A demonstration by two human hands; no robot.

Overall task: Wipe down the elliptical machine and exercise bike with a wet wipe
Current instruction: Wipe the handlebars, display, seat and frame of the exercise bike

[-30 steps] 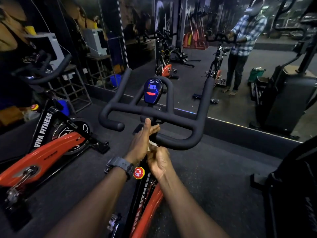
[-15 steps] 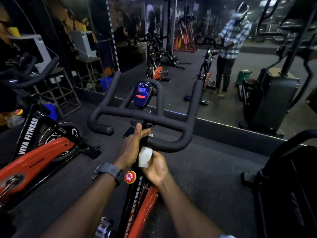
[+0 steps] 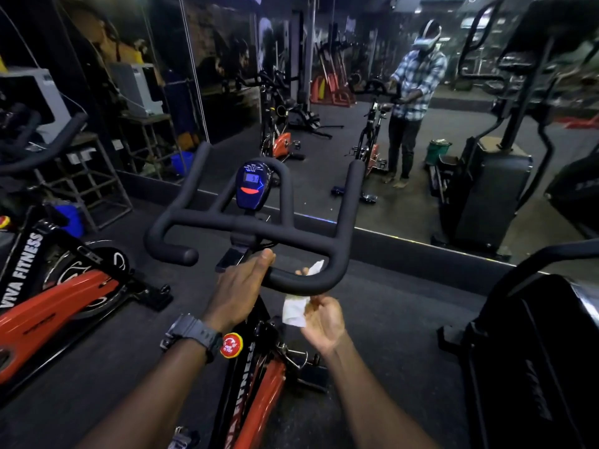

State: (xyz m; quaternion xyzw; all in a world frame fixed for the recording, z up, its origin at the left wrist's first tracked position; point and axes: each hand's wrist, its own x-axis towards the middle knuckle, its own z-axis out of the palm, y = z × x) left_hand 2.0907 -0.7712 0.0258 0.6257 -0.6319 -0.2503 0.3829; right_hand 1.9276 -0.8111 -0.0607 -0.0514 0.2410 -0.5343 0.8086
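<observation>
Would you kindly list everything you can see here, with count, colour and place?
exercise bike: one, red and black, centre, under the hands.
handlebar: one, black, centre.
console: one, blue, lit, above the handlebar.
knob: one, red, on the frame near the watch.
wet wipe: one, white, against the handlebar's right loop.
second bike: one, red and black, left.
elliptical machine: one, black, right edge.
mirror: wall ahead, reflecting the person and bikes.
watch: one, dark, left wrist.
left hand: gripping the handlebar.
right hand: holding the wipe.

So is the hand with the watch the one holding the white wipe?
No, the wipe is in the right hand; the left hand with the watch grips the handlebar.
</observation>
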